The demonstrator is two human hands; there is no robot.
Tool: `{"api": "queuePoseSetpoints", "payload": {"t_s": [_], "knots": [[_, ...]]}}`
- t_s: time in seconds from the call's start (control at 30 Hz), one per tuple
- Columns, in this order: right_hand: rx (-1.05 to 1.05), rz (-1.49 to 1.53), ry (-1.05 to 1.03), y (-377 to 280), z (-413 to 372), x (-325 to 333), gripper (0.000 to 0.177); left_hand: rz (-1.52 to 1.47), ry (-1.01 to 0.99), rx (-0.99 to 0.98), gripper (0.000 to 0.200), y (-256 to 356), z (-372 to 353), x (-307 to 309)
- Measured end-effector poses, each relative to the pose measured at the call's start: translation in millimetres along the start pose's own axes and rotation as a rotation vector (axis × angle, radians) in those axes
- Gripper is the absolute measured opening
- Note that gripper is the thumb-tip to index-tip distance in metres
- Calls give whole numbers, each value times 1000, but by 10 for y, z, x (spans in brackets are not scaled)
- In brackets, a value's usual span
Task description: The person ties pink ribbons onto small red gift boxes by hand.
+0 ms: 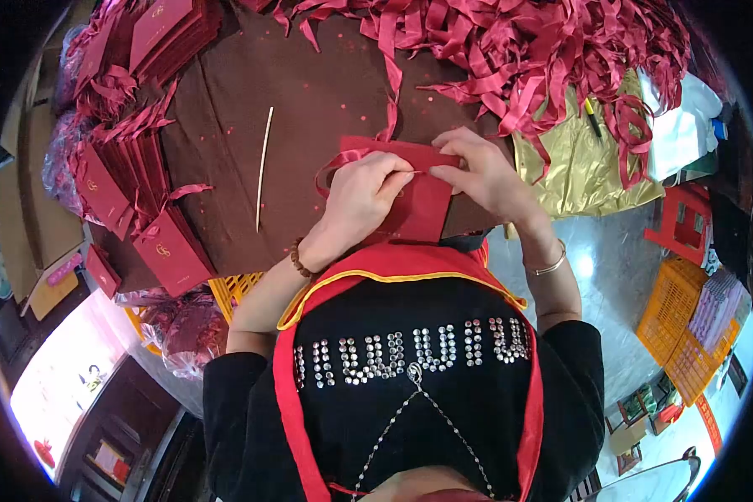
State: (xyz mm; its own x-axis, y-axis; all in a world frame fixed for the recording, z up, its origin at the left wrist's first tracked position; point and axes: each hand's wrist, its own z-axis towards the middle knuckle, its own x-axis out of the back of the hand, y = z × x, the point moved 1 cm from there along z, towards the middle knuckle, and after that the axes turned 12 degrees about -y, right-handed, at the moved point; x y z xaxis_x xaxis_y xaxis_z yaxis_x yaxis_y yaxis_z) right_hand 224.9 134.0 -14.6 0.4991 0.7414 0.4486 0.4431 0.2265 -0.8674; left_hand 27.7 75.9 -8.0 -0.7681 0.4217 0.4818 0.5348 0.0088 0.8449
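A red paper bag (417,209) lies at the table's near edge, under both hands. My left hand (370,186) is closed in a pinch at the bag's upper part, with a thin light-coloured piece between its fingertips and a red ribbon (328,171) looping out beside it. My right hand (475,171) is closed over the bag's upper right, thumb and fingers pressed together near the same thin piece. What the right fingertips hold is too small to name. Another ribbon (391,92) runs up the table from the bag's top edge.
A thin pale stick (264,167) lies on the brown tablecloth (309,109). Stacked red bags (171,251) line the left side. A heap of red ribbons (527,50) and gold cloth (586,167) are at the right. Orange crates (673,314) stand on the floor.
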Motion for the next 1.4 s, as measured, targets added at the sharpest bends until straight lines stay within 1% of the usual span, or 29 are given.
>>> {"api": "queuePoseSetpoints", "payload": {"t_s": [0.03,0.07,0.13,0.27,0.37,0.43,0.5,0.57,0.7,0.77,0.83,1.0,1.07,1.17,1.2,1.27,1.4], "knots": [[-52,123,-46,-22,9,18,20,50,82,-105,12,-7,9,-34],[-103,246,-93,-29,15,25,19,51,81,-104,12,-1,12,-59],[-112,275,-104,-14,18,31,19,70,119,-68,11,61,18,-75],[-136,340,-118,11,11,11,20,128,157,-60,11,107,37,-82],[-155,323,-107,-17,-1,7,20,169,149,-45,12,105,56,-98],[-149,319,-101,-22,-8,1,20,246,170,-74,13,130,67,-100],[-144,314,-93,-12,-19,-10,20,247,165,-66,12,167,76,-92],[-81,222,-57,13,-32,-30,20,247,160,-60,12,196,85,-82],[-132,320,-69,-53,-47,-23,19,266,111,-32,11,229,101,-61],[-66,239,-26,-26,-53,-47,17,285,97,-25,11,242,112,-54],[-50,243,-13,-28,-70,-54,15,290,79,-40,12,255,127,-52],[-47,278,5,-30,-109,-84,13,327,112,-51,11,302,126,-113],[-6,290,40,-27,-122,-101,13,352,140,-61,10,340,117,-139],[5,289,25,-72,-144,-92,14,375,151,-61,10,354,94,-179],[6,288,25,-68,-148,-85,14,376,153,-62,10,336,89,-198],[-10,246,26,-59,-154,-81,15,261,208,-100,8,296,68,-227],[-40,239,34,-66,-171,-83,16,167,194,-161,6,290,7,-163]]}}
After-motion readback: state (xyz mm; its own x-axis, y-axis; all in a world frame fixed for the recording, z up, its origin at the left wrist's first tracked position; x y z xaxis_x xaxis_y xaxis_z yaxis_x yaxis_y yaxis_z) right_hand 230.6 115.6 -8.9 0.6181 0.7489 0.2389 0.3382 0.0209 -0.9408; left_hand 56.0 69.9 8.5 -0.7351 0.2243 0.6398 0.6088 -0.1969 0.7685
